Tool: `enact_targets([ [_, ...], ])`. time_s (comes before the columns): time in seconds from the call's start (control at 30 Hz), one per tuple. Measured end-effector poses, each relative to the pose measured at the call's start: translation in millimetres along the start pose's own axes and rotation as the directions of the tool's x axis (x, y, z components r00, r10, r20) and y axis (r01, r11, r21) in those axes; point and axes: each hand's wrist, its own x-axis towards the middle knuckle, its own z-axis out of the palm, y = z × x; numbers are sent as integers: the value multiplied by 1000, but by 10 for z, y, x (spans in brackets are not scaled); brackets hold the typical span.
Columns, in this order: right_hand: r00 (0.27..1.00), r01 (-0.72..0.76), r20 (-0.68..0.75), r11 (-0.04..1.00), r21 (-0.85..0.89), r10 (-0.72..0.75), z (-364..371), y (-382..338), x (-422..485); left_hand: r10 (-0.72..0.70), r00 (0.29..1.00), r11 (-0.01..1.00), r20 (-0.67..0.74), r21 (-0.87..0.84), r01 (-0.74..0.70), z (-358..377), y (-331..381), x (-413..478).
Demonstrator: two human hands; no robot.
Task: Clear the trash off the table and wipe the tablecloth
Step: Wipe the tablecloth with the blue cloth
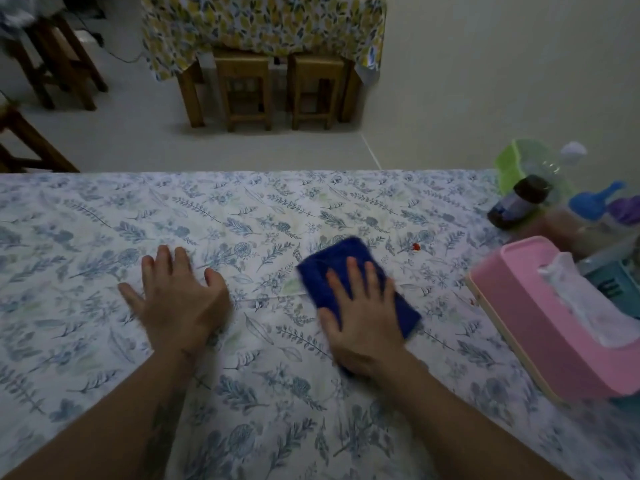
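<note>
Head view looks down on two bare forearms reaching out over a tablecloth (pixel 277 393) printed with blue-grey leaves and flowers on white. Left hand (pixel 176 303) lies palm down on the fabric, its fingers (pixel 166 261) spread apart and flat, gripping nothing. Right hand (pixel 363 317) presses palm down on a dark blue cloth (pixel 332 268), its fingers (pixel 353 275) stretched out, slightly apart and flat on top of it rather than curled around it. The cloth is a folded, fuzzy rectangle, blurred at its edges; it sticks out past the fingertips and to the right of the hand, and lies flat on the tablecloth.

Just beyond the right fingertips and a little to the right, a small red speck (pixel 416 247) sits on the fabric, apart from the cloth. Well to the right of the right hand stands a pink tissue box (pixel 540 327) with a white tissue (pixel 571 289) poking up from its slot. Farther right and beyond the fingers stand a dark jar (pixel 519 206), a blue-capped bottle (pixel 592 206) and a green container (pixel 512 164).

Far past the table edge, across the pale floor, two wooden stools (pixel 247 88) sit under another table with a yellow leaf-print cover (pixel 263 26).
</note>
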Motion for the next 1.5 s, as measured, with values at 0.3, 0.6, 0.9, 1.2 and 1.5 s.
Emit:
enact_targets([
  [0.3, 997, -73, -16, 997, 15, 73, -193, 506, 965, 3, 1000, 1000, -18, -15, -3, -9, 6, -10],
  [0.6, 946, -325, 5, 946, 22, 325, -247, 1082, 571, -11, 1000, 1000, -4, -16, 11, -18, 0, -20],
  [0.9, 959, 274, 55, 959, 69, -278, -40, -353, 253, -41, 999, 999, 34, 23, 40, -47, 32, -21],
  [1.2, 956, 290, 32, 957, 3, -290, -190, -323, 1788, -63, 998, 998, 19, 1, 63, -47, 73, -4],
  [1.5, 985, -170, 22, 985, 40, 170, -401, 924, 1883, -62, 998, 998, 2, -32, 62, -36, 36, -7],
])
